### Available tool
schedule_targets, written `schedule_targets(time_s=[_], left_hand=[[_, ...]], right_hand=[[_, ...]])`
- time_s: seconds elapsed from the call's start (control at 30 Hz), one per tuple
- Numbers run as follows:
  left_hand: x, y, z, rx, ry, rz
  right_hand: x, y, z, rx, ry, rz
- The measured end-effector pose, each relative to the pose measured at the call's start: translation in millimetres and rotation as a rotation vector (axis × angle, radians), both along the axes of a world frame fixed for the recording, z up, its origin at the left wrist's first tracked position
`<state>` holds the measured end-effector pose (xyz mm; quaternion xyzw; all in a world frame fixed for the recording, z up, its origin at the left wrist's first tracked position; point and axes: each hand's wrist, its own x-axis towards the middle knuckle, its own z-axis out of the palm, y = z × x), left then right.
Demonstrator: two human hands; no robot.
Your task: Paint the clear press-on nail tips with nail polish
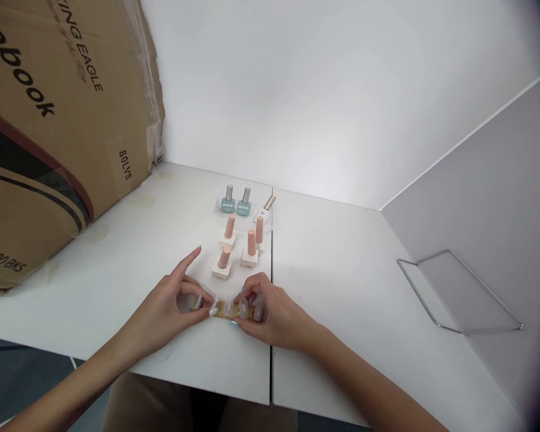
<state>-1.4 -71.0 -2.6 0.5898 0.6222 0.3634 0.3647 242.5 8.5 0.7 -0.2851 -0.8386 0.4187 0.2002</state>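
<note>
A narrow wooden nail-tip stand (222,310) lies low over the table near its front edge, with several clear nail tips (243,308) standing along it. My left hand (173,305) pinches at one tip towards the stand's left part between thumb and a finger, while its index finger points up and away. Closed around the stand's right end is my right hand (279,312), thumb in front and fingers behind. Parts of the stand are hidden by the fingers. Just beyond the hands stand several nail polish bottles with peach caps (224,258) and white square bases.
Two teal nail polish bottles (227,205) and a tilted white bottle with a gold cap (264,211) are farther back. A large cardboard box (72,120) fills the left. A wire frame (450,330) is at the right panel. A seam (271,360) runs through the white table.
</note>
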Motion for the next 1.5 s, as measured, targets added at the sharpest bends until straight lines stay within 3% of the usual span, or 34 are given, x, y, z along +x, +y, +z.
schedule_targets(time_s=[0.73,1.03,1.5], left_hand=[[-2.8,-1.4,-5.0,0.021,0.0,0.007],[-2.0,-5.4,-1.4,0.026,-0.011,-0.001],[-0.9,-4.8,3.8,0.006,0.0,-0.004]], right_hand=[[0.7,-0.2,-5.0,0.009,0.024,-0.01],[-7.7,-8.2,-5.7,0.089,0.099,-0.041],[-17.3,-18.0,-8.4,0.087,0.177,-0.065]])
